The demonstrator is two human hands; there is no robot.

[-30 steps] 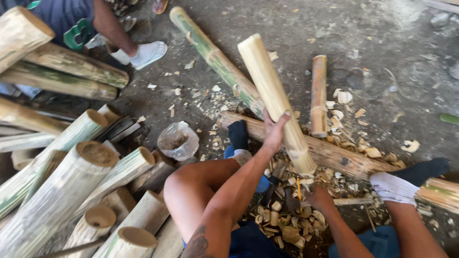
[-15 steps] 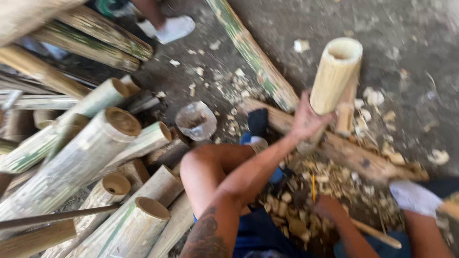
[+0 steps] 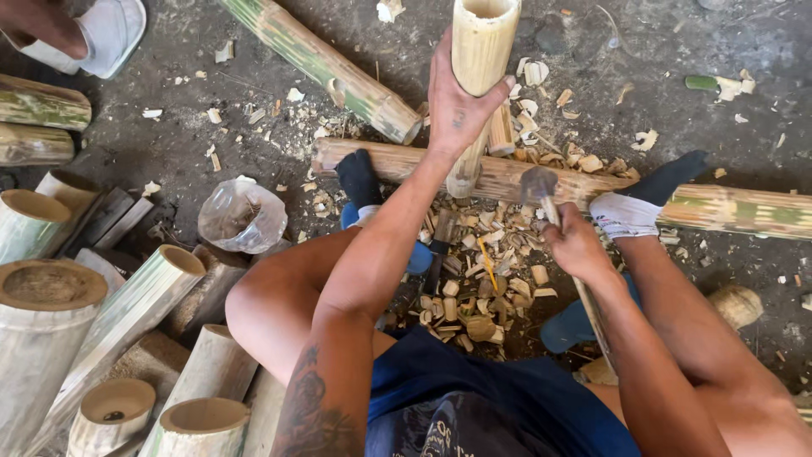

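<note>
- A long bamboo log [image 3: 507, 173] lies across the dirt floor [image 3: 660, 51], rough and pale.
- An upright hollow bamboo tube [image 3: 479, 59], smooth and cream, stands on that log.
- The left hand [image 3: 457, 101] wraps its fingers around the tube.
- The right hand [image 3: 577, 245] has its fingers closed on a wooden-handled chopping tool [image 3: 541, 190].
- Curled bamboo chips [image 3: 482, 279] litter the floor between the legs.

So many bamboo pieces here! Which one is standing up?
The pale bamboo tube gripped by the left hand, its open top up; the others lie flat.
</note>
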